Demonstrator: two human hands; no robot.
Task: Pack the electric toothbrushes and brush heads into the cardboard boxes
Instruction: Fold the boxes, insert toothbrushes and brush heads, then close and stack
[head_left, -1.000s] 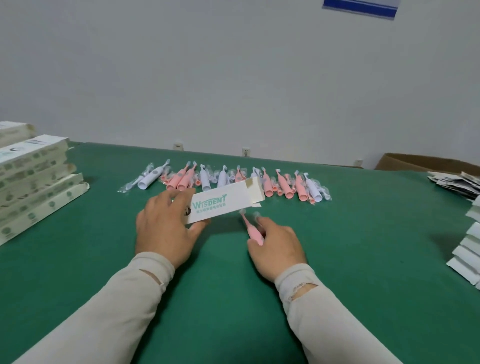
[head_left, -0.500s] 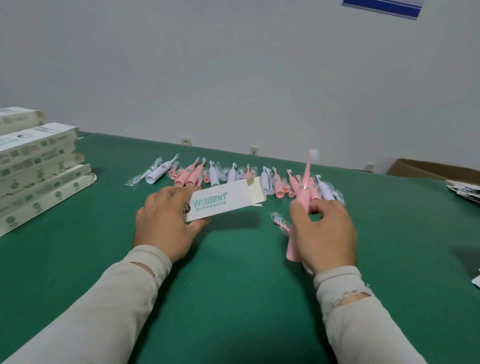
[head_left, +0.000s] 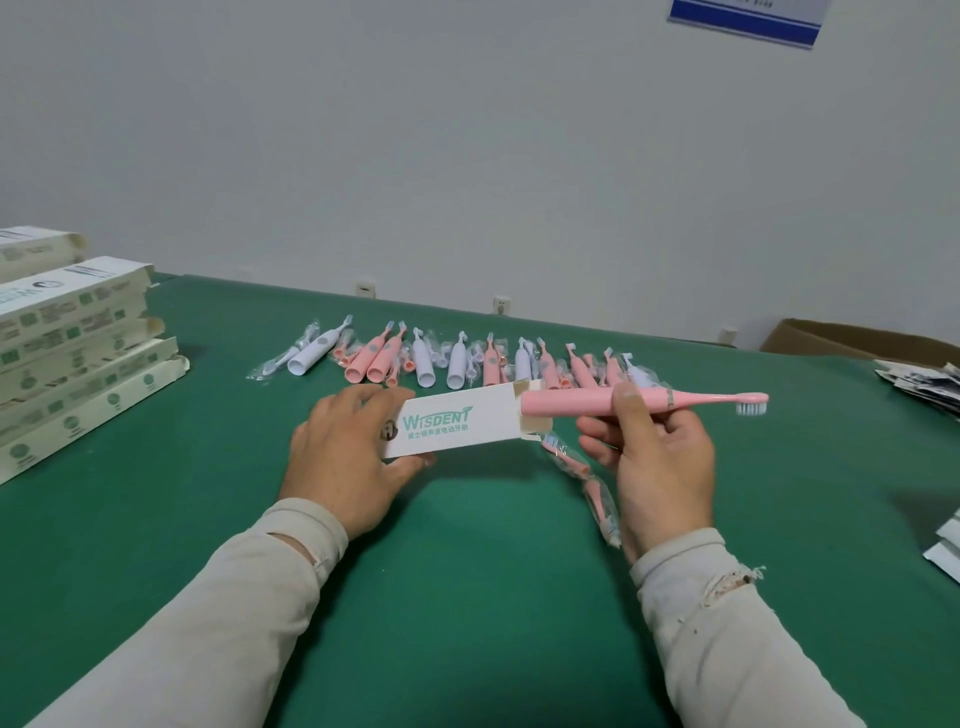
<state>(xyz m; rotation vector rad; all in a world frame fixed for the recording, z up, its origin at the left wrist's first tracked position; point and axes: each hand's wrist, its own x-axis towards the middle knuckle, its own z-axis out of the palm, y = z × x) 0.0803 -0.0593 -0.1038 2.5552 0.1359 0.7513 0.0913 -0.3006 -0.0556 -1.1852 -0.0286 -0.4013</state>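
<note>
Since half a second ago the pink toothbrush (head_left: 623, 403) has turned from standing almost upright in the right hand (head_left: 655, 462) to lying level, and its base end is now at the open mouth of the white box (head_left: 451, 427). The right hand pinches the handle between thumb and fingers, and the left hand (head_left: 347, 457) grips the other end of the box, fingers curled over its edge. One toothbrush and one box are in the hands. The long axis of the brush runs left to right, in line with the box; the bristle head (head_left: 751, 408) points to the right, bristles facing down. The brush is pale pink with white bristles and a grey ring near the neck. The box is white with green "WISDENT" letters. Below the right hand hang wrapped brush heads (head_left: 587, 478), at least two. On the green table (head_left: 493, 597) behind lies a row of toothbrushes (head_left: 457, 361), about seven pink and five white. At the left stands a stack of boxes (head_left: 67, 338), about six.
</note>
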